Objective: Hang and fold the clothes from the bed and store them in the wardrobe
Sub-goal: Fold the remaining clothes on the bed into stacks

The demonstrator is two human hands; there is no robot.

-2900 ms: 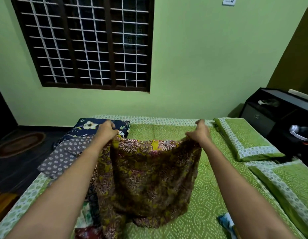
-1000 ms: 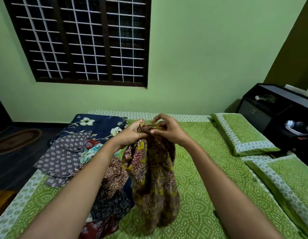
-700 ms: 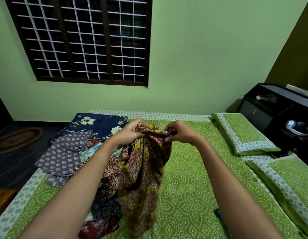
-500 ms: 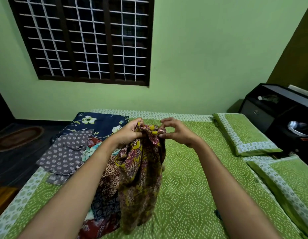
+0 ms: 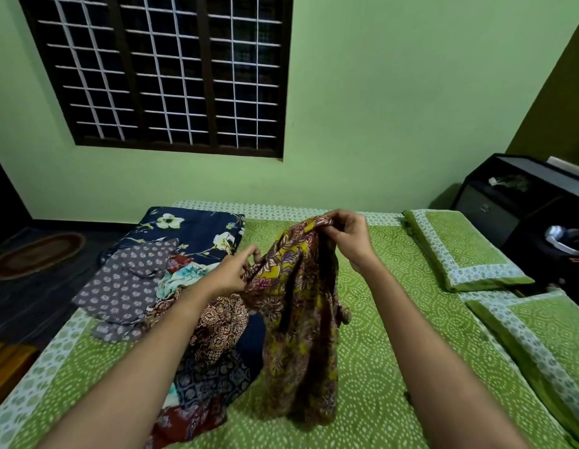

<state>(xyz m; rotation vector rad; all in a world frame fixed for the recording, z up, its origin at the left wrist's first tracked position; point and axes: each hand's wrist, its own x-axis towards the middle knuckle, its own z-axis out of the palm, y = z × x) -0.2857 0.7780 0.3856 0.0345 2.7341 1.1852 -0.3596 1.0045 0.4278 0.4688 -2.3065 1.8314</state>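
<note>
The right hand (image 5: 349, 244) pinches the garment (image 5: 298, 335) high so it hangs below the fingers (image 5: 343, 219); the left hand (image 5: 232, 273) pinches its edge for folding.

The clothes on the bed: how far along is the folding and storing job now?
Done: nothing I can confirm; no hanger shows, and the wardrobe is out of view. In hand: the right hand holds up the top of the yellow floral garment, and the left hand pinches its side edge; it hangs bunched, not folded. Left: this garment and the loose pile of clothes on the bed.
</note>
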